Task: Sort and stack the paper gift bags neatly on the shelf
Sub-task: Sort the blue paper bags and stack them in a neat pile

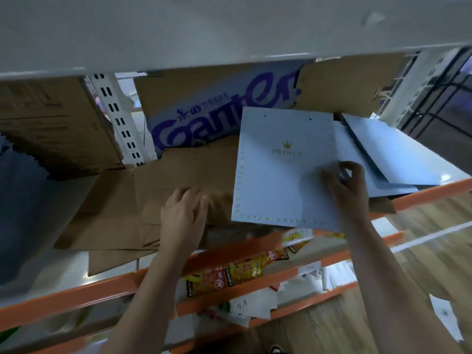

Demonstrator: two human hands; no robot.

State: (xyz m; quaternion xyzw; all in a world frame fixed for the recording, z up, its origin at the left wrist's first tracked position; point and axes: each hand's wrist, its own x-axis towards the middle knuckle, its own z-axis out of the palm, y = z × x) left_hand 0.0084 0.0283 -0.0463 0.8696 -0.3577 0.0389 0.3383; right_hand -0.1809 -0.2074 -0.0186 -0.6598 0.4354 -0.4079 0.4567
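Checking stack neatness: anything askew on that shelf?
Yes. The blue bags at right are fanned out, not squared, and overhang the orange shelf beam. The PRINCE bag, pinched by the right hand, lies tilted over them. The brown paper bags under the left hand are creased and overhang the front edge too.

Partly hidden under the pale blue gift bag: the blue stack right of it (count unclear). Below it, blurred snack packets, print unreadable.
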